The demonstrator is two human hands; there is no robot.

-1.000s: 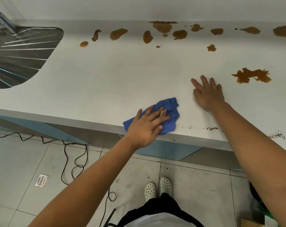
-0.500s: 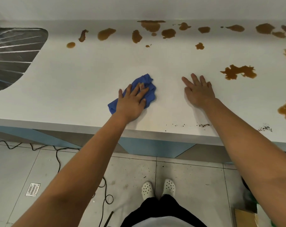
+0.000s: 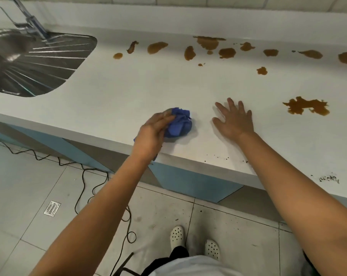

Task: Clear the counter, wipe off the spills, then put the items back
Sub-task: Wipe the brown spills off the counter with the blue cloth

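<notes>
A bunched blue cloth (image 3: 179,124) lies on the white counter (image 3: 129,92) close to its front edge. My left hand (image 3: 153,132) grips the cloth from the left, fingers curled into it. To the right, my right hand (image 3: 233,120) rests flat on the counter, fingers spread. Several brown spills run along the back of the counter (image 3: 208,43), and a larger brown spill (image 3: 306,105) lies right of my right hand. Dark crumbs (image 3: 328,178) dot the front edge at the right.
A steel sink (image 3: 31,60) with a tap (image 3: 29,20) is set into the counter at the left. Below, a tiled floor holds a black cable (image 3: 85,176), a floor drain (image 3: 52,208) and my white shoes (image 3: 177,235).
My left hand drew the cloth back toward the front edge and bunched it up from a flat press into a grip. My right hand stayed flat in place.
</notes>
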